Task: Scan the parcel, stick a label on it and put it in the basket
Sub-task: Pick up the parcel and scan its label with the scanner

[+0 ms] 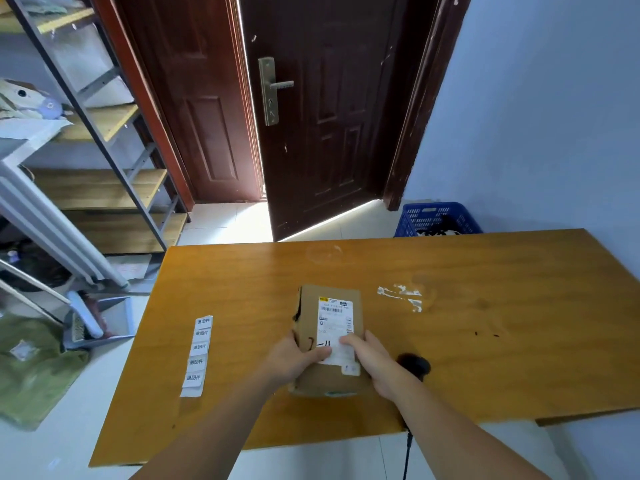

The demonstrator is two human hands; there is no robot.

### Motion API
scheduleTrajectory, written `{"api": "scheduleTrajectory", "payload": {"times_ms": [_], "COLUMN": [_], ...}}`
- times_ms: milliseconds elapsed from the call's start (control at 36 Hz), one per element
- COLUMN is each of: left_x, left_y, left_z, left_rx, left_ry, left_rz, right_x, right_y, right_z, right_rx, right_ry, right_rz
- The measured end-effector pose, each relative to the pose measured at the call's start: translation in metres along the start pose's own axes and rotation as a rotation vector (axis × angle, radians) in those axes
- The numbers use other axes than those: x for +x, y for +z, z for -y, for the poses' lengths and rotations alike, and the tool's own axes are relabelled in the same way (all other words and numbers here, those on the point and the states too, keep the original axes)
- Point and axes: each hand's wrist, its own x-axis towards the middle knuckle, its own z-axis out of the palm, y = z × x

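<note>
Hands [332, 358] around parcel [329, 327] on table [485, 341]

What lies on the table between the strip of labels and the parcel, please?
Nothing: in the head view, only bare table separates the label strip from the parcel.

Label strip [198, 355] reads, seemingly, "退回件" repeatedly.
</note>
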Motion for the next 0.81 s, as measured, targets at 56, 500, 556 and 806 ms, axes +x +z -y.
{"api": "scheduleTrajectory", "payload": {"times_ms": [56,500,556,806], "left_x": [-0.004,-0.008,-0.008,-0.003], "left_y": [0.002,0.037,0.038,0.028], "left_z": [0.009,0.056,0.055,0.057], "left_rx": [-0.104,-0.096,-0.086,0.345], "left_ry": [-0.028,-0.098,-0.102,-0.158], "left_rz": [0.018,-0.088,-0.099,-0.118], "right_x": [0.005,0.018,0.021,0.015], "right_y": [-0.002,0.010,0.009,-0.022], "right_z": [-0.010,-0.063,-0.065,-0.066], "right_rx": [-0.063,-0.179,-0.190,-0.694], "right_ry": [0.001,-0.023,-0.034,-0.331], "right_rz": [0.002,-0.056,-0.056,-0.247]}}
